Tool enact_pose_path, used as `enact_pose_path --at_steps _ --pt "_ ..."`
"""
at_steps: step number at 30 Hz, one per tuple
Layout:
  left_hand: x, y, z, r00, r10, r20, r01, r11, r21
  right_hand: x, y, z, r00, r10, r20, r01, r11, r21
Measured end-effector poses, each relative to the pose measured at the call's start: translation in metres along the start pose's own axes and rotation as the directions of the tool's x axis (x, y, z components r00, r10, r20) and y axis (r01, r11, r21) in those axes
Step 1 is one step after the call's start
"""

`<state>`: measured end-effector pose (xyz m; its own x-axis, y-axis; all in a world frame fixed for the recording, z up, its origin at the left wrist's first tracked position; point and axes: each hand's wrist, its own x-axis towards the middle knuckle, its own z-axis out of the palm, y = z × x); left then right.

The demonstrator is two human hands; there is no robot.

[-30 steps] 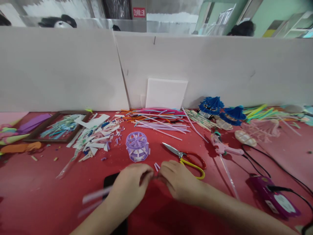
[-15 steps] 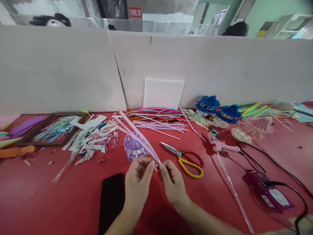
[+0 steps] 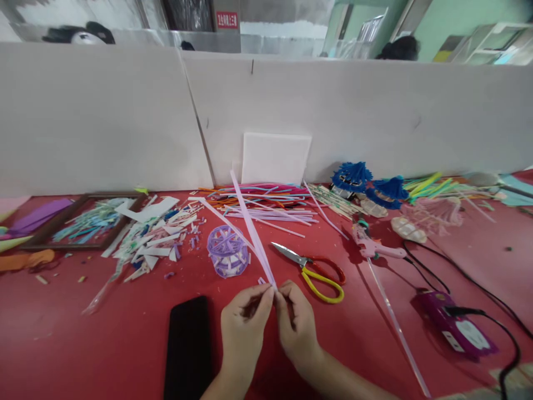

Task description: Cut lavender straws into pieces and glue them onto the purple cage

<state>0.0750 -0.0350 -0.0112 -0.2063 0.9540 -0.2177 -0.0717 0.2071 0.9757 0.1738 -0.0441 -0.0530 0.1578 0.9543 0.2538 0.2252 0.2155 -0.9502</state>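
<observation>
Several pale purple strips [image 3: 252,230], perhaps paper or straw, fan upward from between my fingers. My left hand [image 3: 246,319] pinches their lower ends between thumb and forefinger. Right beside it, my right hand [image 3: 296,319] pinches the same ends, and the fingertips of both hands nearly touch. Behind the strips stands a small round purple lattice piece [image 3: 227,251] on the red table. Scissors [image 3: 310,269] with one red and one yellow handle lie to the right of the strips. A black phone [image 3: 188,347] rests left of my left hand.
A pink glue gun [image 3: 372,245] with a long clear glue stick lies at right, its cable near a purple box [image 3: 456,325]. Scraps [image 3: 158,236] and a brown frame [image 3: 79,222] are at left. Coloured strips [image 3: 266,194] lie before a white partition [image 3: 333,105].
Both hands have moved slightly down and toward each other. The strips stand more upright, their tops bunched closer, and the lattice piece shows more fully.
</observation>
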Motion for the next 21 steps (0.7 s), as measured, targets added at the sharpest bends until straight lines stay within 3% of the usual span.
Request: enact_pose_path --at_steps 7,11,17,21 --pt "0.008 -0.003 0.000 0.999 0.043 -0.010 -0.044 0.991 -0.127 0.005 -0.002 0.006 0.996 -0.080 -0.038 0.077 0.993 -0.088" --pt "0.010 0.007 -0.003 0.998 0.028 0.062 -0.020 0.991 -0.130 0.002 -0.001 0.007 0.993 -0.112 -0.026 0.109 0.988 -0.106" --pt "0.016 0.021 -0.008 0.989 -0.029 0.146 0.030 1.000 -0.006 -0.004 -0.001 0.008 0.986 0.154 0.058 -0.156 0.987 0.027" --pt "0.019 0.020 -0.010 0.986 -0.018 0.163 0.012 0.999 0.042 -0.006 -0.002 0.007 0.972 0.208 0.107 -0.213 0.976 0.046"
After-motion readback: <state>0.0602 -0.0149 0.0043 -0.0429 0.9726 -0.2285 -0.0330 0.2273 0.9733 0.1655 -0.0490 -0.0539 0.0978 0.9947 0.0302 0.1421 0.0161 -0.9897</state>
